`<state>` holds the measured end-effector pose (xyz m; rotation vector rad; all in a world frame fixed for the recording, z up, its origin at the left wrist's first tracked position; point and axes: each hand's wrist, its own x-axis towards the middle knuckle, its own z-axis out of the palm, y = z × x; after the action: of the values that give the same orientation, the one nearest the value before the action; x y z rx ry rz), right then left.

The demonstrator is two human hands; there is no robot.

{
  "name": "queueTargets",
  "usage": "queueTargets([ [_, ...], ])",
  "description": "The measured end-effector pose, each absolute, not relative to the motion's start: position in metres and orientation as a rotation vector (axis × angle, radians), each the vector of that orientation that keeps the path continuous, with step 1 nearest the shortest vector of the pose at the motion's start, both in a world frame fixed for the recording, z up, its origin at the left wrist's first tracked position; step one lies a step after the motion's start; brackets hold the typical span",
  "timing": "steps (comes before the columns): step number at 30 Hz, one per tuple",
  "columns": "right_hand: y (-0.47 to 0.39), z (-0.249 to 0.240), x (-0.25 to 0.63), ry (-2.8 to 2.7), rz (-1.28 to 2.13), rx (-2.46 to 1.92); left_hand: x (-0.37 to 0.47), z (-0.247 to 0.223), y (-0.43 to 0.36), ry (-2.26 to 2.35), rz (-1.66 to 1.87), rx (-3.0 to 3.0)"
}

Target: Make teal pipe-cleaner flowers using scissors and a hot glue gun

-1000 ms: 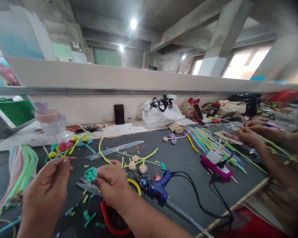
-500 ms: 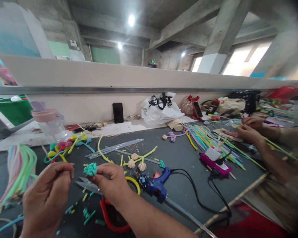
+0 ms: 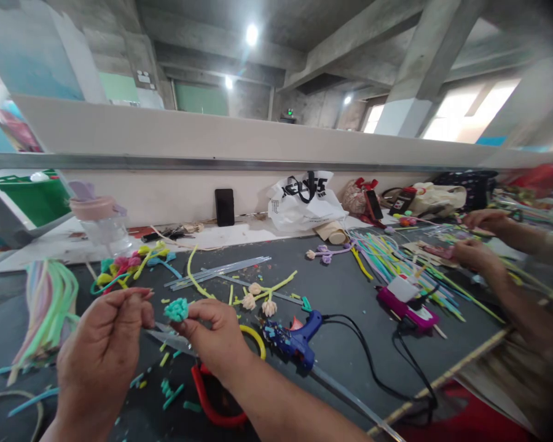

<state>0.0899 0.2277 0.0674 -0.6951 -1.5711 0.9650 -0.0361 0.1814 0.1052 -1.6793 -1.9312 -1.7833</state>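
Since the frame half a second earlier, the left hand (image 3: pixel 104 344) is sitting slightly closer to the teal cluster (image 3: pixel 176 309), while the co-worker's hands (image 3: pixel 474 253) are showing farther apart.

In the head view, clock directions are reading from the teal cluster as centre. The right hand (image 3: pixel 221 341), at 4 o'clock, is holding the cluster in a thumb-and-finger pinch, raised above the dark table (image 3: pixel 336 288). The left hand, at 8 o'clock, is keeping its fingertips pinched narrow, just beside the cluster and apart from it; whether anything is resting between them cannot be told.

Scissors (image 3: pixel 175 342) are lying at 6 o'clock, partly hidden by the right hand. Short cut pieces (image 3: pixel 172 396) are lying farther out at 6 o'clock. A stem with peach buds (image 3: pixel 269 307) is lying at 3 o'clock. A blue glue gun (image 3: pixel 301 344) is resting between 3 and 4 o'clock. Clear rods (image 3: pixel 225 272) are lying at 2 o'clock. A bundle of pastel stems (image 3: pixel 53 307) is lying at 9 o'clock.
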Motion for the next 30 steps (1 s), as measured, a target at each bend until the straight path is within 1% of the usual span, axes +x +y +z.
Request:
queueTargets([
  [6, 0.227, 0.071, 0.093, -1.570, 0.958, -0.681, -0.039, 0.100, 0.178, -2.082, -1.892, -1.576],
  [11, 0.225, 0.075, 0.095, -1.566, 0.982, -0.699, -0.039, 0.100, 0.175, -2.124, -1.687, -1.572],
  [12, 0.225, 0.076, 0.096, -1.561, 0.978, -0.696, -0.038, 0.100, 0.175, -2.110, -1.677, -1.581],
  [17, 0.230, 0.077, 0.099, -1.596, 0.909, -0.634, -0.038, 0.101, 0.184, -1.861, -1.889, -1.626],
  [20, 0.234, 0.079, 0.102, -1.669, 0.784, -0.593, -0.041, 0.101, 0.186, -1.697, -1.783, -1.712],
  [24, 0.237, 0.080, 0.108, -1.738, 0.648, -0.552, -0.040, 0.103, 0.180, -1.703, -1.780, -1.761],
  [30, 0.237, 0.085, 0.112, -1.732, 0.609, -0.424, -0.040, 0.105, 0.174, -1.522, -1.790, -1.962],
])
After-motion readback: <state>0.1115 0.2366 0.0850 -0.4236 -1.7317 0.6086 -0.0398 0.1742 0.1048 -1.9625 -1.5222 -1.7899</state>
